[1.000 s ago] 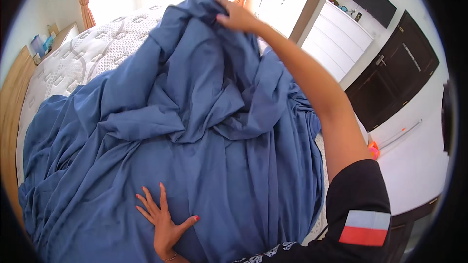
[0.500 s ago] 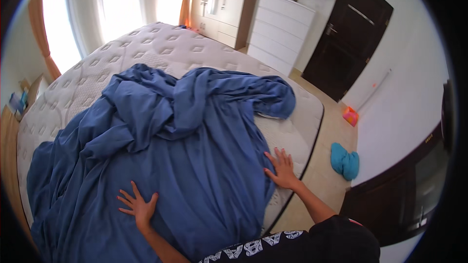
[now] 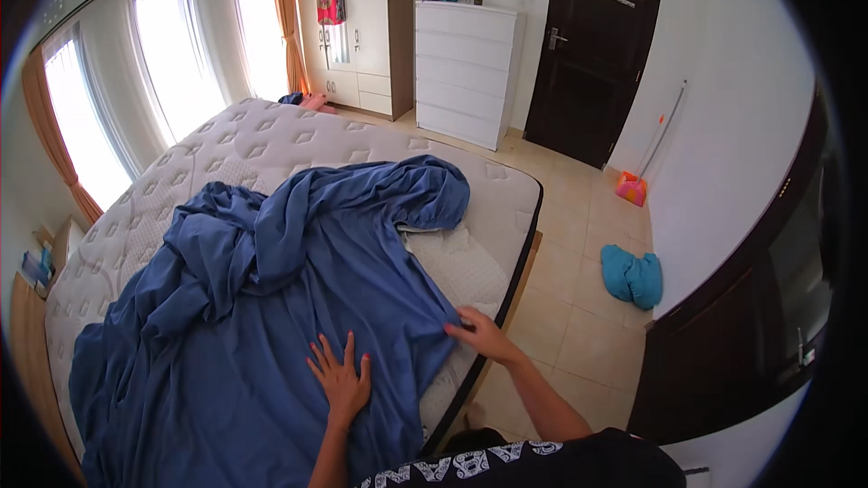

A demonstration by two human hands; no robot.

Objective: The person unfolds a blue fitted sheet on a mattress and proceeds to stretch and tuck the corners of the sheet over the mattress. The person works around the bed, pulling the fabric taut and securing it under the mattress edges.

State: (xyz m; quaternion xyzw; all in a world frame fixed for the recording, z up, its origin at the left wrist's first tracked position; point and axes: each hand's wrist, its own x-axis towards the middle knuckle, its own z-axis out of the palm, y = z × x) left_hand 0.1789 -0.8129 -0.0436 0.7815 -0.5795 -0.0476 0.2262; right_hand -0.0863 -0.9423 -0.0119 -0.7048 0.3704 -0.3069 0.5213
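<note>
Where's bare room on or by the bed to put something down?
Free: mattress beyond the blue sheet, toward the white dresser; a smaller patch right of the sheet, beyond the right hand, up to the mattress's dark edge; floor between mattress and teal bundle. Crowded: near part, sheet-covered, left hand on top.

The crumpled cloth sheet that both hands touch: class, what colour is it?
The crumpled cloth sheet is plain blue, best seen in the head view.

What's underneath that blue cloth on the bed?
Under the blue cloth is the pale quilted mattress, which shows beyond the cloth's far side and along its right edge. The part directly beneath is covered, so whether anything else lies there can't be seen.
</note>
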